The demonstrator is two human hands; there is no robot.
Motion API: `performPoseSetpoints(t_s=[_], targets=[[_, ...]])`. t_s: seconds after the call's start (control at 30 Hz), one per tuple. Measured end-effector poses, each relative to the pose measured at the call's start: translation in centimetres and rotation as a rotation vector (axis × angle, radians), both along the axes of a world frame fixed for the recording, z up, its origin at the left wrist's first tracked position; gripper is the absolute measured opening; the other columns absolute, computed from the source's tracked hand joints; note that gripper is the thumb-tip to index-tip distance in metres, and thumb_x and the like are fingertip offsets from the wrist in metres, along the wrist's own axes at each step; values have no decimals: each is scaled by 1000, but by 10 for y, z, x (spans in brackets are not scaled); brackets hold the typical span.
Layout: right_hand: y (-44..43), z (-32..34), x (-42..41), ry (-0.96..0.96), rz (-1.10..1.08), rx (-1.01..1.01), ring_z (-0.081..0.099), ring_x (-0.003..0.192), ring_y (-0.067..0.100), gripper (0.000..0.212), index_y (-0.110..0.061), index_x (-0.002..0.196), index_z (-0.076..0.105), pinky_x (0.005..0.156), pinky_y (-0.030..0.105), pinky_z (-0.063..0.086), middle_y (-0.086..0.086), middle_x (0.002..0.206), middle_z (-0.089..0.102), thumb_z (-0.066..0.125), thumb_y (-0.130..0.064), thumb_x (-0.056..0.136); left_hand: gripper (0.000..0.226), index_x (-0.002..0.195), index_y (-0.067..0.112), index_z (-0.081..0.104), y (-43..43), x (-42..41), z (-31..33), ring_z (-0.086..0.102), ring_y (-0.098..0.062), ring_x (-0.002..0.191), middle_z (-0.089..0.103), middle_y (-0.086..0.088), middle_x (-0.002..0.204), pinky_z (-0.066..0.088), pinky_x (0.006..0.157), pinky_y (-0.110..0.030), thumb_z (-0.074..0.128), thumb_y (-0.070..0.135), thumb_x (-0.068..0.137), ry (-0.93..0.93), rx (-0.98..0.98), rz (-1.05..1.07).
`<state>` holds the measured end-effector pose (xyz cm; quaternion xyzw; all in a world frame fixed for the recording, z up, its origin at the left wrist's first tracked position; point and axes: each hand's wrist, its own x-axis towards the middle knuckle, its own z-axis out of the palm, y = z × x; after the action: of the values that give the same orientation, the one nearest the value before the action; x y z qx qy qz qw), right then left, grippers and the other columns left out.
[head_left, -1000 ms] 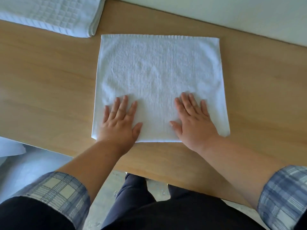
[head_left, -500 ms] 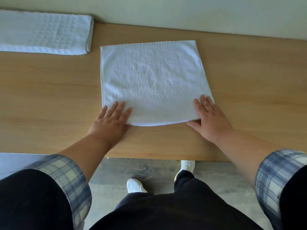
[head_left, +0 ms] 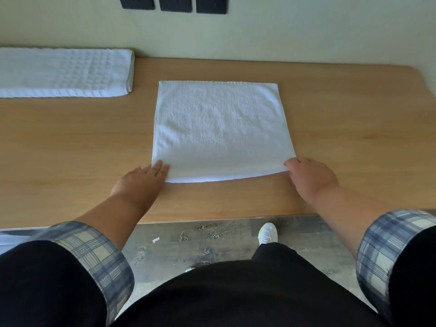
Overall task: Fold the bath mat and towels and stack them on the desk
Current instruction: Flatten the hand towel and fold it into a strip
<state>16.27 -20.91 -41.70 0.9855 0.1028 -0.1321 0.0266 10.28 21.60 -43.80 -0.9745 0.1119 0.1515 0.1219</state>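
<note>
- The folded bath mat (head_left: 63,72) lies flat on the tabletop (head_left: 354,138). It is at ten o'clock from the towel (head_left: 219,128), well apart from it.
- The left hand (head_left: 139,182) lies low and flat at the towel's seven o'clock corner. Its grip is spread: the fingers are straight and the tips touch the corner. I think it should pinch the corner before it lifts, or the fold may go crooked.
- The towel lies flat in the middle of the tabletop. I think this step brings the near edge up to the far edge at twelve o'clock. To do it well, lift both near corners together, keep the edge tight, and lay corner on corner.
- The right hand (head_left: 311,178) is at the five o'clock corner. Its fingers are bent, and its grip seems to pinch that corner.
</note>
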Motion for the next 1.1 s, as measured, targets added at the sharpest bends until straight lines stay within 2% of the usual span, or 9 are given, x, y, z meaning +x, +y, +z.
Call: performPoseSetpoints(t_s=[0.13,0.23,0.33,0.53,0.63,0.7,0.8,0.93,1.1], targets=[[-5,15,-17,-41,-104,156,56,102,25,31,-18,126,59,79,37,48,5,117,63,44,-17,98,64,147,33,35,11,-2,24,48,-22,128,50,9,143,41,108,-38,42,2,91,23,-36,41],[-6,22,-22,-67,-130,287,54,91,20,25,-19,115,64,72,35,47,2,104,62,48,-19,95,58,151,37,29,11,-7,25,36,-21,138,38,9,152,29,114,-40,47,34,95,-36,-162,28],[-7,23,-18,-8,-150,355,54,81,18,15,-23,98,63,64,35,45,-4,90,58,49,-20,93,72,151,38,25,-9,-9,17,33,-22,140,32,6,154,27,114,-41,46,67,89,16,-147,-88],[-20,21,-5,-1,-205,422,50,72,8,10,-29,87,56,54,27,30,-11,80,53,51,-20,91,45,137,33,50,-12,2,7,45,-22,124,52,5,133,35,105,-38,50,25,93,-25,-187,100],[-23,21,2,-50,-373,590,52,72,5,7,-27,89,58,56,27,35,-9,81,57,55,-21,91,23,108,24,68,-8,9,20,54,-27,105,61,0,110,45,88,-43,61,22,87,-185,-545,289],[-22,25,15,-121,-574,738,53,69,8,6,-22,90,60,57,27,39,-6,78,59,58,-28,91,12,99,26,65,-10,21,33,57,-21,85,59,7,95,45,71,-35,62,28,87,-237,-746,467],[-19,33,48,-216,-703,847,49,63,9,29,-11,90,60,58,29,40,-4,73,55,59,-39,91,18,96,34,54,-19,55,50,53,-12,65,57,13,78,35,52,-27,49,50,90,-286,-876,754],[-6,42,110,-267,-747,979,51,62,-10,18,-23,93,58,52,7,37,-14,78,57,52,-40,95,28,99,30,51,-35,114,56,53,-8,75,58,10,85,37,61,-32,45,56,92,-377,-1044,946],[9,24,186,-341,-732,951,43,56,2,22,-19,89,53,50,12,31,-10,68,47,42,-35,99,25,96,28,45,-40,189,47,49,-10,67,51,9,77,34,60,-30,44,54,94,-453,-1038,1022]])
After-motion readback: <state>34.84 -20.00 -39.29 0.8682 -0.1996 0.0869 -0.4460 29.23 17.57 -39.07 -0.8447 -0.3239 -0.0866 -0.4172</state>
